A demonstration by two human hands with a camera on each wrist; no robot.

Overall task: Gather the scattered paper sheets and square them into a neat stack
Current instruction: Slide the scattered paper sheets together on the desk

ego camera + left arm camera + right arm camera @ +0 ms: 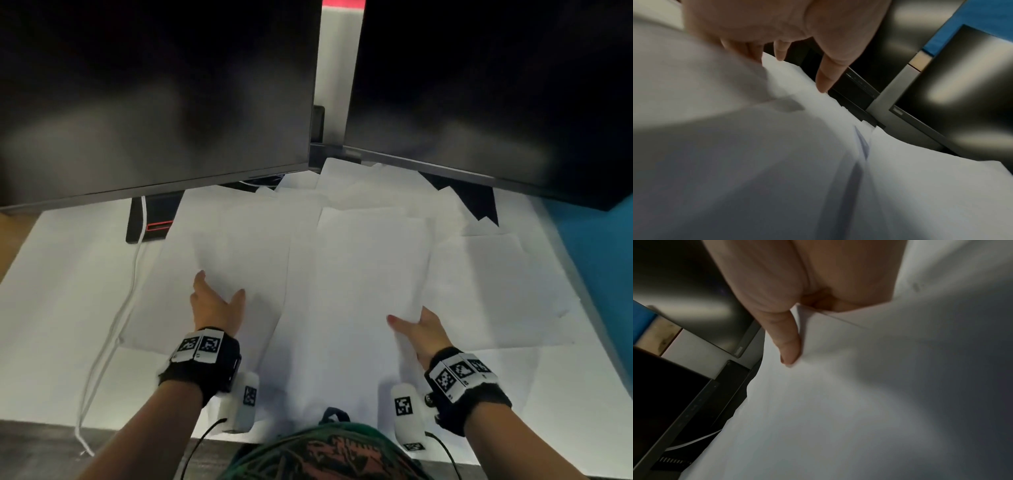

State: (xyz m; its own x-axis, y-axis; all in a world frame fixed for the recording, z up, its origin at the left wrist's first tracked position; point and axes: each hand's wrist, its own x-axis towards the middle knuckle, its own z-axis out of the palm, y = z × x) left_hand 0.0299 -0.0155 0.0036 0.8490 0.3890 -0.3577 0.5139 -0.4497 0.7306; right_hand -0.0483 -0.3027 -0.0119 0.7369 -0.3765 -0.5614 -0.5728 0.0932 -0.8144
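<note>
On a white desk (61, 274) under two dark monitors (154, 102), loose paper sheets (370, 267) lay overlapping, the left hand (214, 305) spread flat on one; its wrist view showed relaxed fingertips (823, 84) pressing paper, and the right wrist view a thumb (789, 345) pinching a sheet edge, best slid inward gently.

two monitors (154, 96), two hands (215, 305), many overlapping paper sheets (370, 260), uncountable.

The right hand (797, 280) fills the top, thumb pressed on a white sheet (838, 402) whose edge runs under the palm. Fingers are hidden. At left stand two dark monitors (694, 296), a cable beneath them.
</note>
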